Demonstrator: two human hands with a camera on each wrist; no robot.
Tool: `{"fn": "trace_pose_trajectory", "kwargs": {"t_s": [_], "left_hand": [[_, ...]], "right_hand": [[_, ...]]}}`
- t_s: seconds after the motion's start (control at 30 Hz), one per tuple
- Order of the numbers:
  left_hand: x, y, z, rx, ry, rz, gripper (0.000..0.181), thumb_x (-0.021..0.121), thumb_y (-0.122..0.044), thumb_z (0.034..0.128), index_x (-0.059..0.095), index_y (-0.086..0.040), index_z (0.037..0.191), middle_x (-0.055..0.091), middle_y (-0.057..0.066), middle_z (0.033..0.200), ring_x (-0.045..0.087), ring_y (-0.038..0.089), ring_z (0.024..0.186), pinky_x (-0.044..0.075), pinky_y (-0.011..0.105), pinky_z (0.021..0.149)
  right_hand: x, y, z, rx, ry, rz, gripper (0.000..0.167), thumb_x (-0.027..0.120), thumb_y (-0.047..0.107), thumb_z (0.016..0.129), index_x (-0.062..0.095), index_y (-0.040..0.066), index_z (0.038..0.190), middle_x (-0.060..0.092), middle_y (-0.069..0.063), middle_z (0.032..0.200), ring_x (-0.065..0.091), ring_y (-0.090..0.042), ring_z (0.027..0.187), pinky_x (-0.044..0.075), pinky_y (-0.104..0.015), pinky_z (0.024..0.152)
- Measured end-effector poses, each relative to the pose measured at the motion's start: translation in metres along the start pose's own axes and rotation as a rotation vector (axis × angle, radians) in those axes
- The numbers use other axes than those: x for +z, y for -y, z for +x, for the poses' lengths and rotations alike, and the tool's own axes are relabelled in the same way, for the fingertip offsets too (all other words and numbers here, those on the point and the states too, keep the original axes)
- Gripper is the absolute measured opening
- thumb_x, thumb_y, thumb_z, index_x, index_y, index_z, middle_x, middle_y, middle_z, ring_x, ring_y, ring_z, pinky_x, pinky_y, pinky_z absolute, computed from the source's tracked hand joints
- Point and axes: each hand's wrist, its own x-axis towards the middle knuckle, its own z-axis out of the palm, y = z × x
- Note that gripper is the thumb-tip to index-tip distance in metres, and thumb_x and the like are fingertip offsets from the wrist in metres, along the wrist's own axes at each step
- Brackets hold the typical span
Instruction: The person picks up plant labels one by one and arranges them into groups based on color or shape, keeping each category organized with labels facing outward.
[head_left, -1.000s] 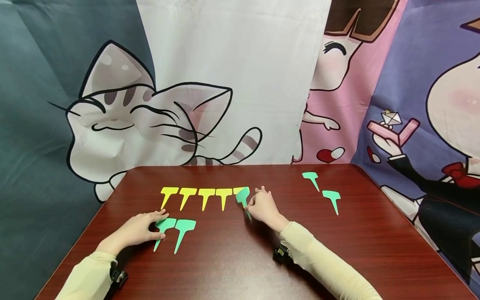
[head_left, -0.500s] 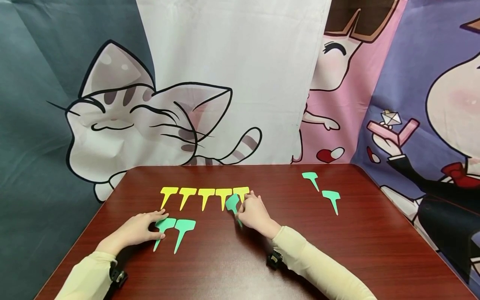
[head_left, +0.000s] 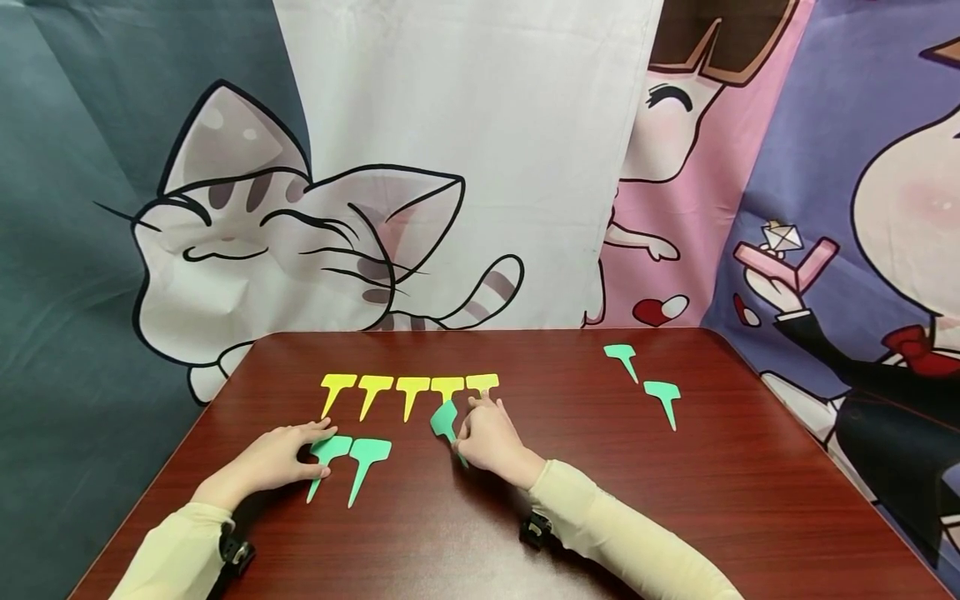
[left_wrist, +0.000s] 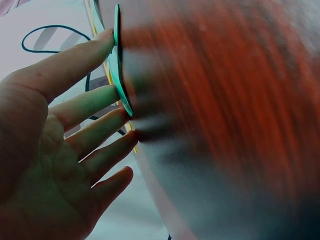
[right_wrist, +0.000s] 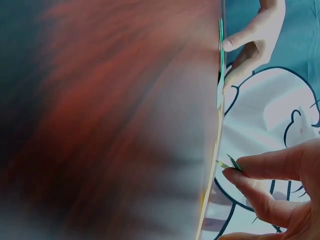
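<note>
My right hand [head_left: 493,439] pinches a green T-shaped plant label [head_left: 444,420] by its stem, between thumb and finger, with the wide head pointing away and to the left. The right wrist view shows this pinched label [right_wrist: 234,163] almost edge-on. On the left, my left hand [head_left: 273,458] rests with extended fingers on a green plant label [head_left: 330,450]; thumb and fingertips touch its edges in the left wrist view. Close beside that one lies a second green label [head_left: 370,452]. Behind them runs a row of several yellow plant labels [head_left: 412,392].
Two more green labels, one farther back [head_left: 621,354] and one nearer [head_left: 664,396], lie at the right of the brown wooden table [head_left: 675,500]. A cartoon-printed cloth [head_left: 465,100] hangs behind the table's far edge.
The right hand has moved left and toward me with its green label, from over the last yellow label to in front of the row. The left hand stays in place.
</note>
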Motion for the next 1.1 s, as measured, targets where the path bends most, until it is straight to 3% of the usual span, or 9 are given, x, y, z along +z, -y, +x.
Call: {"fn": "trace_pose_trajectory", "kwargs": {"t_s": [0.4,0.77,1.1], "left_hand": [[0.001,0.001,0.0,0.0,-0.002,0.001,0.069,0.073,-0.044,0.0779,0.056,-0.006,0.133,0.052,0.018,0.138,0.047,0.045,0.125,0.039,0.062,0.094],[0.001,0.001,0.0,0.004,0.002,0.001,0.069,0.073,-0.044,0.078,0.056,-0.006,0.133,0.051,0.019,0.138,0.047,0.045,0.125,0.04,0.061,0.094],[-0.001,0.0,0.0,0.002,0.001,0.004,0.068,0.073,-0.042,0.0781,0.056,-0.006,0.133,0.051,0.02,0.138,0.047,0.046,0.124,0.039,0.062,0.094]], "right_hand": [[0.006,0.012,0.001,0.018,0.062,-0.041,0.032,0.074,0.014,0.074,0.058,0.017,0.046,0.058,-0.02,0.13,0.033,-0.037,0.139,0.021,-0.054,0.114],[0.009,0.018,0.003,0.0,0.059,-0.154,0.03,0.078,0.019,0.07,0.061,0.019,0.046,0.064,-0.014,0.123,0.042,-0.033,0.134,0.025,-0.054,0.113],[0.011,0.023,0.006,0.008,0.071,-0.223,0.032,0.08,0.025,0.07,0.062,0.02,0.045,0.072,-0.007,0.106,0.047,-0.03,0.131,0.03,-0.052,0.11]]}}
